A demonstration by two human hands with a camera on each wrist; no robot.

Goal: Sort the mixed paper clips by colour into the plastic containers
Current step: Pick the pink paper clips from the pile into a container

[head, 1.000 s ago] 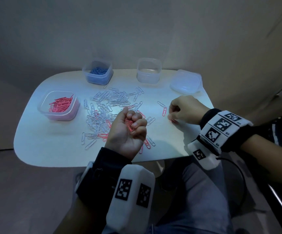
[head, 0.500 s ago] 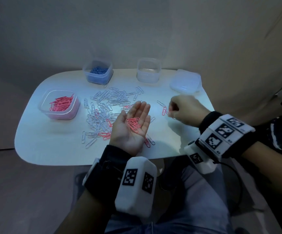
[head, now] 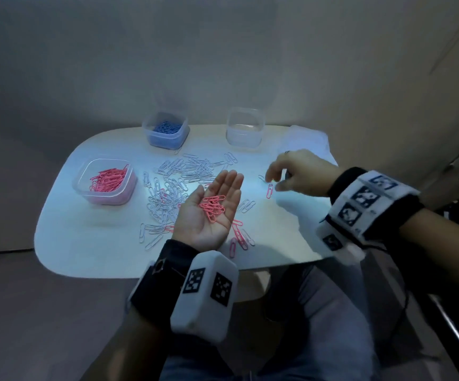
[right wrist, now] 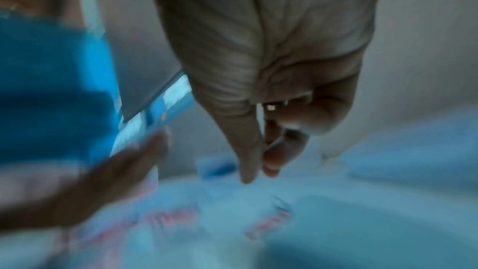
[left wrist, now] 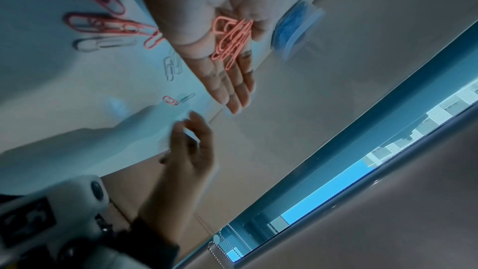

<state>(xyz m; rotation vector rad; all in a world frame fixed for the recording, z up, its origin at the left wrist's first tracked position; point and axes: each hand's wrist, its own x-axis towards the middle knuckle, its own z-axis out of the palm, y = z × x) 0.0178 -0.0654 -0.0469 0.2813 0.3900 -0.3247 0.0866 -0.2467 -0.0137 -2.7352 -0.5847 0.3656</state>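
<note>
We're at a white table (head: 91,243) w/ three plastic containers: pink-clip container (head: 85,188) at left holds pink clips, blue-clip container (head: 151,138) at the back holds blue ones, clear container (head: 243,136) back-centre, contents we can't tell. A lid (head: 309,140) lies at back right, behind our right hand. Loose pile of silver clips (head: 184,174) w/ some pink mixed in spreads mid-table. Our left hand (head: 209,213) is palm-up above the pile, fingers straight & released, a bunch of pink clips (head: 212,207) resting on the palm. Our right hand (head: 297,173) hovers to the right, fingers loosely curled, fingertips just above a single pink clip (head: 269,191) lying on the table; whether it touches, can't tell.
</note>
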